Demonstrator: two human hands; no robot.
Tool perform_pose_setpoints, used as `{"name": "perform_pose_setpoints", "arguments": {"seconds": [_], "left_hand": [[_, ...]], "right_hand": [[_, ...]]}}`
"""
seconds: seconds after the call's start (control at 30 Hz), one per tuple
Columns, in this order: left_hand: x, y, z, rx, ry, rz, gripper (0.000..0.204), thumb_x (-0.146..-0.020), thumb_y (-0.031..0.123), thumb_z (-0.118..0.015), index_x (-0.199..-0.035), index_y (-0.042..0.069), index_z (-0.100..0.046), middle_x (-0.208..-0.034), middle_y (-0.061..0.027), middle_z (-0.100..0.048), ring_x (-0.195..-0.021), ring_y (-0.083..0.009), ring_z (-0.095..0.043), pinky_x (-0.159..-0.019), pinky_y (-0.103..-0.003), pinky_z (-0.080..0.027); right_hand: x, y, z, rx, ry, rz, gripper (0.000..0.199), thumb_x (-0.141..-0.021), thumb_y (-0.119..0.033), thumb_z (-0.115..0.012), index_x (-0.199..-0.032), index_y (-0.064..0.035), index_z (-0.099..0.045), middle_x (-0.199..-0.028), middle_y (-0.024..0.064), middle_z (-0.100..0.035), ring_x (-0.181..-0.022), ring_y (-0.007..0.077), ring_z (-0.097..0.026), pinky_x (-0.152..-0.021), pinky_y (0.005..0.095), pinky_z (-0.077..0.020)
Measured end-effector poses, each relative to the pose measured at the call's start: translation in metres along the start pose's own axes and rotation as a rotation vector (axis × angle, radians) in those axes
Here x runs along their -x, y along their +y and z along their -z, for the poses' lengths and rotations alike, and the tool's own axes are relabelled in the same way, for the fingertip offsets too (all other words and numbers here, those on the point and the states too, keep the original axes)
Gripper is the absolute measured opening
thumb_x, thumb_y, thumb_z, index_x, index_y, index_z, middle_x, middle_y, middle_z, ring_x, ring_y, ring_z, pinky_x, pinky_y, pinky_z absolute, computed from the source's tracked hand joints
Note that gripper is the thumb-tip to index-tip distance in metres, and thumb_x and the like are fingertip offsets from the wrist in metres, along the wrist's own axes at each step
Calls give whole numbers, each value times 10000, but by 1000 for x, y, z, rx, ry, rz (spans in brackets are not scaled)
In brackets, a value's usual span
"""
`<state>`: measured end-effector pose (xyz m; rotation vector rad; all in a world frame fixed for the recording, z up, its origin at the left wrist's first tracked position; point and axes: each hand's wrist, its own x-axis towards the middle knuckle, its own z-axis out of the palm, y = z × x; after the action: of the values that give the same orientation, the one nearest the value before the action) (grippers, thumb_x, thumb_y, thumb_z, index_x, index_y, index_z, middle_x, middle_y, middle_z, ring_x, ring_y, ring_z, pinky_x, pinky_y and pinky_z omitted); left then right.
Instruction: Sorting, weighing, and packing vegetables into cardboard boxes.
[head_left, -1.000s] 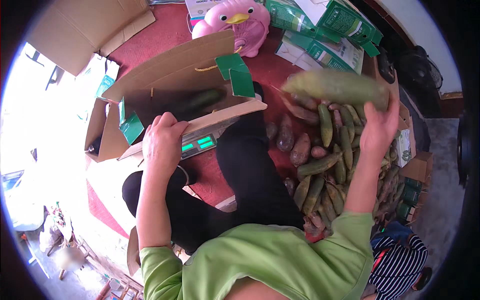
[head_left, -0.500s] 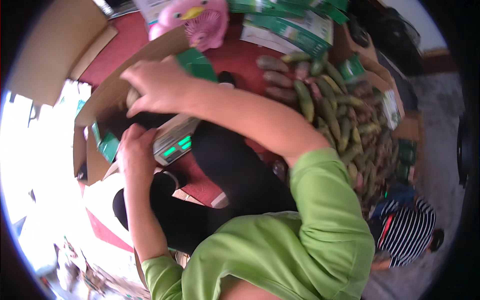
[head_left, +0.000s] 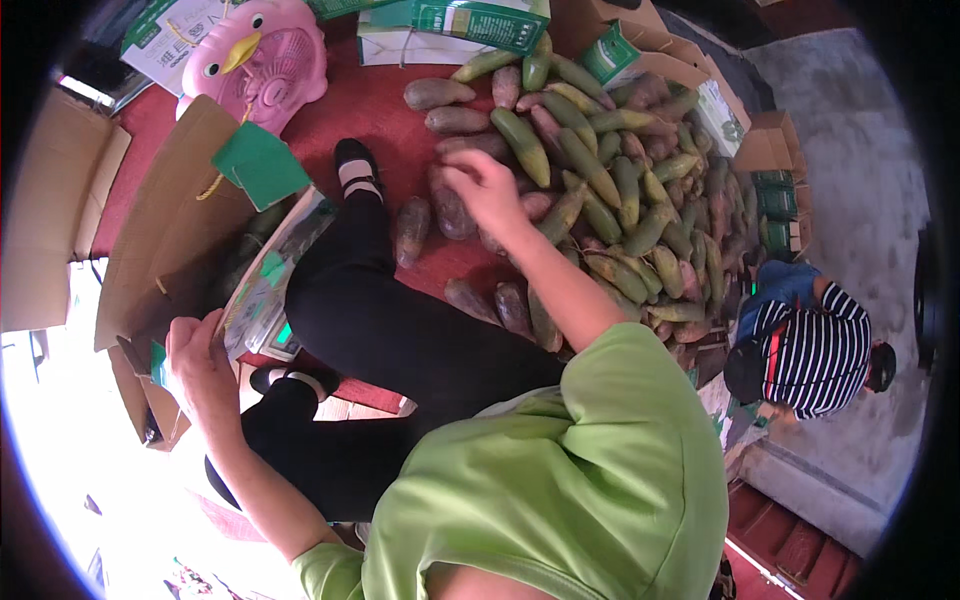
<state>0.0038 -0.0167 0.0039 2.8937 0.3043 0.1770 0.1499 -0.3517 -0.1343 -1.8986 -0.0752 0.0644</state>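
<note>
At the left, my left hand (head_left: 202, 370) grips the near edge of an open cardboard box (head_left: 165, 215), its fingers bent over the rim. A few dark green radishes (head_left: 255, 238) show in the shadow inside the box. My right hand (head_left: 487, 195) is over the near-left side of a large heap of green and purple radishes (head_left: 625, 200). Its fingers are apart and slightly blurred, close to a thick purple radish (head_left: 452, 206), and no radish shows in it. Beside the box, a scale with a lit green display (head_left: 283, 334) is partly hidden by my leg.
A pink bird-shaped basket (head_left: 265, 65) stands at the far left, next to printed green and white cartons (head_left: 450, 32). Red cloth (head_left: 345, 105) covers the ground under the radishes. Another person in a striped shirt (head_left: 820, 350) is at the right.
My right hand has moved from above the box to the radish heap on the right. My left hand has shifted left and down along the box, and the view has turned rightward.
</note>
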Motion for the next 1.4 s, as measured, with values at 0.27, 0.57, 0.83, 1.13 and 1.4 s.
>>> {"name": "perform_pose_setpoints", "arguments": {"seconds": [0.27, 0.57, 0.83, 1.13, 1.4], "left_hand": [[0, -5, -3, 19, -1, -8, 221, -752, -59, -608, -941, 26, -685, -821, -94, -539, -811, -253, -559, -715, -355, -461], [0, -5, -3, 5, -11, 4, 235, -750, -68, -599, -953, 18, -679, -804, -95, -526, -795, -248, -547, -707, -349, -445], [-3, -6, -3, 33, 4, 0, 249, -739, -68, -603, -954, 28, -683, -785, -85, -514, -761, -243, -539, -678, -347, -439], [-1, 3, 3, 26, 39, 35, 230, -728, -32, -625, -935, 44, -694, -794, -88, -528, -772, -246, -553, -711, -338, -436], [0, 4, 6, 45, 41, 67, 251, -685, -37, -633, -900, 74, -700, -804, -68, -525, -817, -257, -539, -723, -366, -457]], "right_hand": [[67, 217, 147, 189, 411, -519, 316, -769, -200, -707, -983, 27, -656, -902, 124, -682, -846, 199, -641, -798, 320, -489], [63, 218, 161, 25, 479, -953, 524, -733, -297, -773, -1116, -11, -561, -802, 38, -543, -614, 150, -492, -493, 322, -370], [64, 297, 145, 0, 674, -930, 679, -636, -250, -840, -1169, -6, -497, -1027, 107, -595, -835, 257, -559, -725, 428, -429], [62, 248, 124, -136, 657, -933, 617, -599, -163, -832, -1114, 43, -562, -1030, 134, -620, -931, 286, -598, -827, 432, -473], [52, 168, 96, 170, 511, -626, 668, -642, -117, -820, -1186, 54, -472, -1132, 146, -569, -1006, 253, -565, -874, 362, -455]]}}
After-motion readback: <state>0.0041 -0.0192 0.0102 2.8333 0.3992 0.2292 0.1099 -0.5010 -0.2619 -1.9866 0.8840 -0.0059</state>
